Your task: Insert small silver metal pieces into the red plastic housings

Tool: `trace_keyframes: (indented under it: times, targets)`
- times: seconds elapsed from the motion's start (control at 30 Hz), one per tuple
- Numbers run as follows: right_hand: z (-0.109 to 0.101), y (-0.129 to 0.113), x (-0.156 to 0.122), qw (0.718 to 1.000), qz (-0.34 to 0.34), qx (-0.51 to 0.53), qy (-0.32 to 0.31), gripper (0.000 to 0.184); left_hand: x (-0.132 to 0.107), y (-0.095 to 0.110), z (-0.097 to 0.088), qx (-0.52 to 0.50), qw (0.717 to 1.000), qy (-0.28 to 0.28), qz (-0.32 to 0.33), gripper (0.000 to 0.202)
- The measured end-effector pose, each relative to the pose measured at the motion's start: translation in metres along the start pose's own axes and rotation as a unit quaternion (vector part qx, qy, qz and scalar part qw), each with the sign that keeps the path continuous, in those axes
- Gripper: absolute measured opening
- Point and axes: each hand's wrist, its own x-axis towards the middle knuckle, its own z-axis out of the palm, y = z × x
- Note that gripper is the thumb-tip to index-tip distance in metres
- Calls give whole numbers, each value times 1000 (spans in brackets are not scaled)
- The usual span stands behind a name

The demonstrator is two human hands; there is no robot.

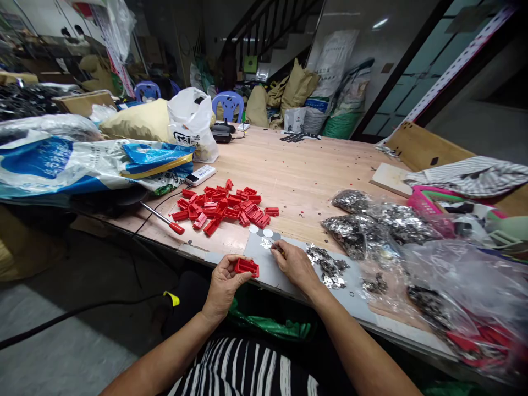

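The left hand [225, 283] pinches a small red plastic open-topped rectangular housing [246, 268] between thumb and fingers, holding it at the near edge of a flat grey mat [268, 270]. At three o'clock from that housing, the right hand [296, 265] has its fingers closed around a slim, pointed tool [279, 249], mostly covered by the grip. The tool's tip points to ten o'clock, towards a few small, shiny flat metal pieces [266, 242]; whether it touches them I cannot tell. Just past these, at twelve to one o'clock from the housing, lie two pale round discs [268, 233]. A loose heap of similar red plastic housings [220, 209] spreads at eleven o'clock, and a scattered pile of silvery metal parts [330, 268] at three, beyond the right hand.
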Motion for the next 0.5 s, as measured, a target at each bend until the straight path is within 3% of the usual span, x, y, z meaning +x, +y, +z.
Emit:
trace_keyframes:
  times: [0.13,0.5]
  targets:
    - [9,3,17,996,-3,-84,-2,13,1,-1,-4,21,1000,-1,2,33]
    - [14,2,20,997,0,-73,-6,11,3,-5,-6,24,1000,-1,-3,33]
